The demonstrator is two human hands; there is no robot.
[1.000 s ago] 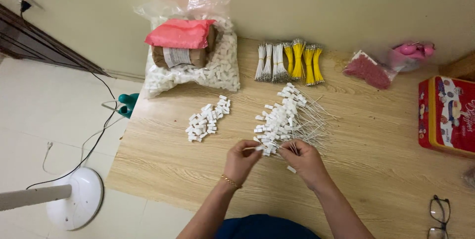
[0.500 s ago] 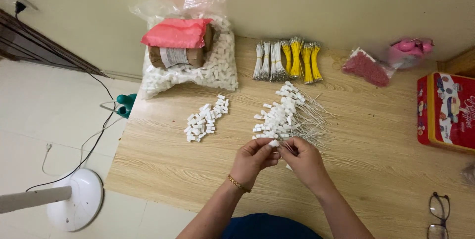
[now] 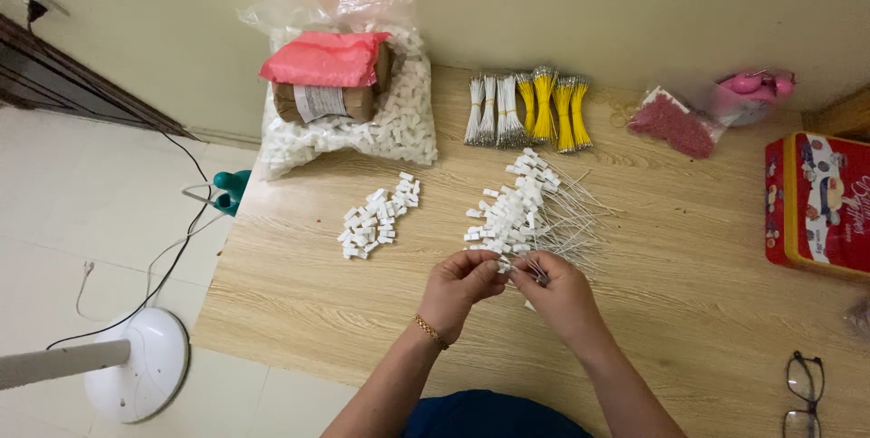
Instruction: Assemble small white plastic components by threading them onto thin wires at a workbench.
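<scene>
Both hands meet at the near edge of the wired pile (image 3: 530, 211). Left hand (image 3: 460, 288) is pinched shut, thumb and fingers on a small white connector (image 3: 501, 267); right hand (image 3: 555, 291) is curled closed w/ fingertips on thin white wires right beside it. Looks like the wire ends go into the connector, but it's too small to be sure. Held close together, just above the table (image 3: 299, 302), so the tiny parts stay lined up.

Loose connectors (image 3: 376, 218) lie in a separate heap to the left, apart from the wired pile, so bare and wired pieces don't mix.

Containers: clear bag (image 3: 399, 121) at the back, full of white connectors, w/ a pink-and-brown packet (image 3: 326, 76) on top. Small bag (image 3: 671, 123) holds red bits. Red tin (image 3: 820, 202) at right is closed. Wire bundles (image 3: 530, 110), white and yellow, lie bare.
</scene>
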